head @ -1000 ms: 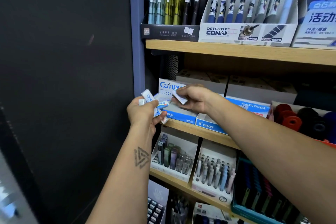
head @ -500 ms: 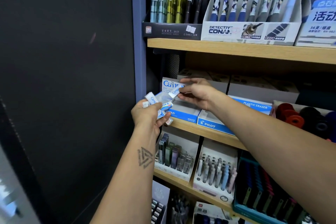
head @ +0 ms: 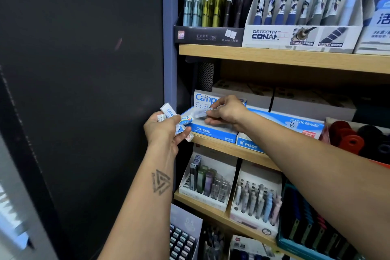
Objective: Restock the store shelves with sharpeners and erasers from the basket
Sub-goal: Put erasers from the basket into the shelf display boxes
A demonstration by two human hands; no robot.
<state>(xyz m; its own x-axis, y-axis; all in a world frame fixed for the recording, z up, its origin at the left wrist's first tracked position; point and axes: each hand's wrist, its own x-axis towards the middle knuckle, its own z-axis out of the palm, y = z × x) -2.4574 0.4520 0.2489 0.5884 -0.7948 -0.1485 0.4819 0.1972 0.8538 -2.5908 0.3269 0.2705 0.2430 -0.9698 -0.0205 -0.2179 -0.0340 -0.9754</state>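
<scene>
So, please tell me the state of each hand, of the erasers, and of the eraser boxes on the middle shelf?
left hand: grips a bunch of small erasers.
right hand: pinches one eraser over the Campus box.
Campus box: open, lid upright behind it, at the left end of the middle shelf.
Pilot box: open, beside the Campus box.
</scene>
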